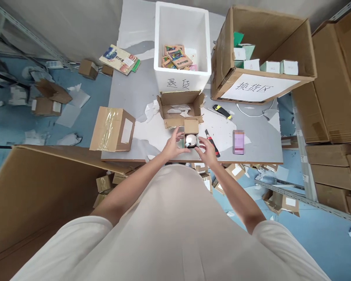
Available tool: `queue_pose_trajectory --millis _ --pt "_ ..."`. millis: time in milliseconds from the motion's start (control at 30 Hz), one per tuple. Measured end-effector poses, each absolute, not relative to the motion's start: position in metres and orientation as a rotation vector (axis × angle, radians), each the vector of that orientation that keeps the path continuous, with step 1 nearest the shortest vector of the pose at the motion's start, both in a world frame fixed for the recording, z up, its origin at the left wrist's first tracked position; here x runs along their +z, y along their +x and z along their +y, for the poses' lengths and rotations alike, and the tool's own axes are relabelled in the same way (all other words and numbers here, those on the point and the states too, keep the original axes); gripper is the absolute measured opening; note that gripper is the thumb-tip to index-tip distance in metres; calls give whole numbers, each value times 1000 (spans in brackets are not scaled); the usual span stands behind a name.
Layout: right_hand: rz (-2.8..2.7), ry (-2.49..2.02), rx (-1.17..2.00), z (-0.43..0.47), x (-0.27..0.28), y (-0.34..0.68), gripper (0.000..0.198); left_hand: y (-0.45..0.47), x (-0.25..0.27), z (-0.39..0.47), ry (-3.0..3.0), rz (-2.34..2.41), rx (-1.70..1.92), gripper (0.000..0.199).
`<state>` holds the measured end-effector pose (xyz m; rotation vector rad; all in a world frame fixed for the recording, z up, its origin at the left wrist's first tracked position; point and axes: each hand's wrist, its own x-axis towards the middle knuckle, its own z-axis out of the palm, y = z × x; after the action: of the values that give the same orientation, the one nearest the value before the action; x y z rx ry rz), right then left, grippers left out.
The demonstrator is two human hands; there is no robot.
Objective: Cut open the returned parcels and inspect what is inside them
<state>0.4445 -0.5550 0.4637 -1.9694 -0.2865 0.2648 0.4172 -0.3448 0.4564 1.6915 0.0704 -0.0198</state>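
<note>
Two hands on one small open carton, silver domed item seated inside

Near table edge: small brown carton (191, 127) is held between left hand (171, 146) and right hand (208, 151), in front of the wearer. Left side is grasped by the left hand, thumb at the near edge. Right side is pinched by the right thumb and fingers; whether carton wall or item is being pressed there can't be told.

Status, as judged: opening looks done, since the flap is raised on the far side and the contents are exposed. Removal not done; silver domed item (191, 139) is not lifted out.

Item look: rounded, mirror-bright top, darker rim at the near side. Lower part is hidden by the carton, so exact type can't be confirmed. No damage can be made out at this size.

Just right of the hands: red-and-black utility knife (212, 143), laid down. Further right: phone (238, 142), screen lit pink. Left: taped carton (111, 128), closed and labelled, so presumably unprocessed.

Behind the small carton: larger shipping carton (179, 96), opened, with crumpled white paper (179, 109) left inside. Yellow-and-black box cutter (222, 111) is parked to its right.

Far row: white foam box (161, 80), marked 退货, loaded with booklets (178, 57); big cardboard box (226, 93), marked 换货区, loaded with green-and-white boxes (270, 67).
</note>
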Motion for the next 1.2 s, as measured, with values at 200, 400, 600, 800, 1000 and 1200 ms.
queue_pose_trajectory --millis 200,400,600,800,1000,1200 --pt "37 -1702 359 -535 449 430 75 403 448 -356 1903 -17 24 70" --pt "-18 -1607 472 -548 452 474 76 418 448 -345 1975 -194 -106 57" --pt "-209 -1601 523 -540 474 516 58 418 439 -349 2007 -203 -103 57" --pt "-855 -1910 357 -555 480 482 29 426 428 -349 1821 -123 -18 85" --pt "-1023 -2171 253 -557 470 474 29 429 434 -351 1861 -134 -43 84" --pt "-961 -2286 283 -552 469 470 31 428 435 -349 1936 -181 -92 76"
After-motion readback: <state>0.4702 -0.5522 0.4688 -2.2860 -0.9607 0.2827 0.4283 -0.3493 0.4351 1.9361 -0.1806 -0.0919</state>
